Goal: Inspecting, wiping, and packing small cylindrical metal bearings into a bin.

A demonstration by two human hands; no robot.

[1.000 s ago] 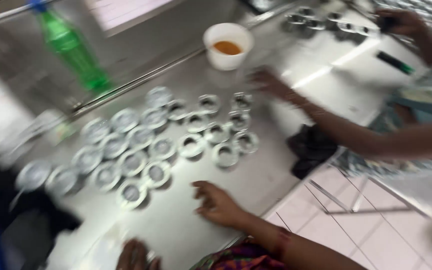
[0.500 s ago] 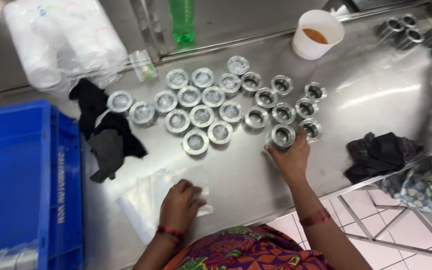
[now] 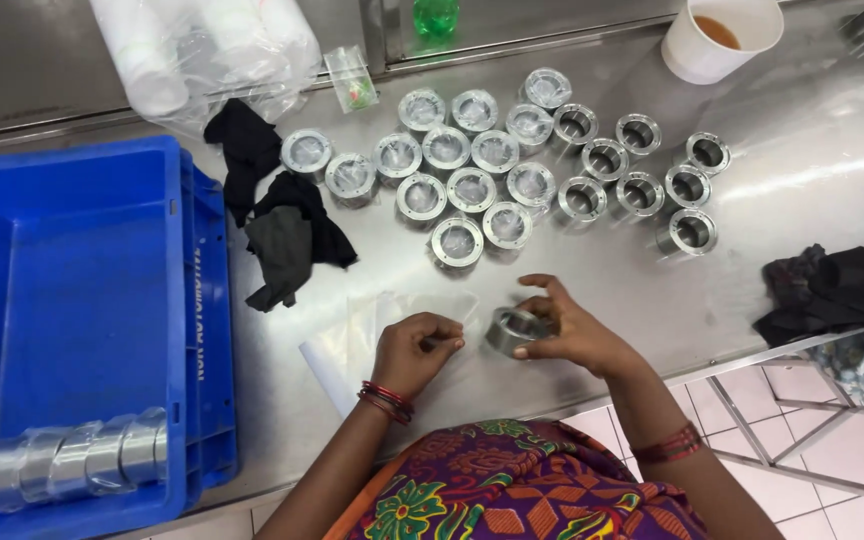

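My right hand (image 3: pixel 567 330) grips a short steel ring (image 3: pixel 508 328) just above the steel table (image 3: pixel 812 190), near its front edge. My left hand (image 3: pixel 414 350) pinches the edge of a clear plastic bag (image 3: pixel 362 330) lying flat on the table, a little left of the ring. Beyond my hands stand several more steel rings (image 3: pixel 482 180) in loose rows; those on the left are wrapped in clear film, those on the right (image 3: pixel 642 190) are bare.
A blue crate (image 3: pixel 82 290) at the left holds a wrapped row of rings (image 3: pixel 62 460). Black cloths (image 3: pixel 287 225) lie beside it, another dark cloth (image 3: pixel 822 290) at the right. A white cup (image 3: pixel 717 38) of brown liquid, a green bottle (image 3: pixel 436 15) and bagged white cups (image 3: pixel 202 50) stand at the back.
My right hand has picked one ring from the group and brought it toward me. My left hand has closed on the plastic bag. The view has steadied over the table.
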